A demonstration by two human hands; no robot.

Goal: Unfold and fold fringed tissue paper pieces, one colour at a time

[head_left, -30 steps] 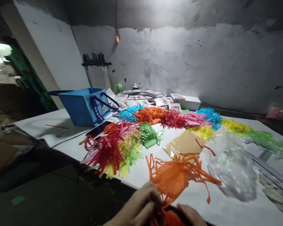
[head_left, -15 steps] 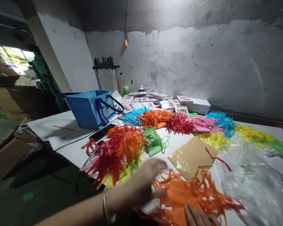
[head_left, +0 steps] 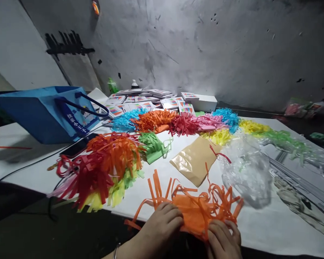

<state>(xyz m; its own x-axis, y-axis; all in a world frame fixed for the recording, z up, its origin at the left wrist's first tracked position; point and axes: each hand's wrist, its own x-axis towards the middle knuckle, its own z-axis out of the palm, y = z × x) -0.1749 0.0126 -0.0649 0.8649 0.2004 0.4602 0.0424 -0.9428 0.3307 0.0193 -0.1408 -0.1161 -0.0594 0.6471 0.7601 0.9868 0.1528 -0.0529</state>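
An orange tissue-paper tassel point(head_left: 190, 212), its fringe cut into strips at both sides, lies at the table's front edge. My left hand point(head_left: 162, 228) grips its left part, fingers curled over the paper. On the right part, my right hand point(head_left: 223, 237) has its fingers closed over the lower edge. The thumbs are mostly hidden. Beyond the tassel lie a tan paper envelope point(head_left: 193, 162) and a thin red paper strip point(head_left: 220, 154). To the left is a heap of red, orange and yellow fringed tassels point(head_left: 102, 162), with a green tassel point(head_left: 152, 146) beside it.
A blue bag point(head_left: 40, 115) stands at left near a dark phone point(head_left: 77, 148) and a black cable. Behind are a row of coloured tassels point(head_left: 185, 124) and stacked printed boxes point(head_left: 148, 100). Clear plastic wrap point(head_left: 245, 169) and a crumpled cloth point(head_left: 299, 205) lie right.
My left hand has come down from above the orange tassel and now grips its left part. My view has turned right, so the bag and tassels sit further left.
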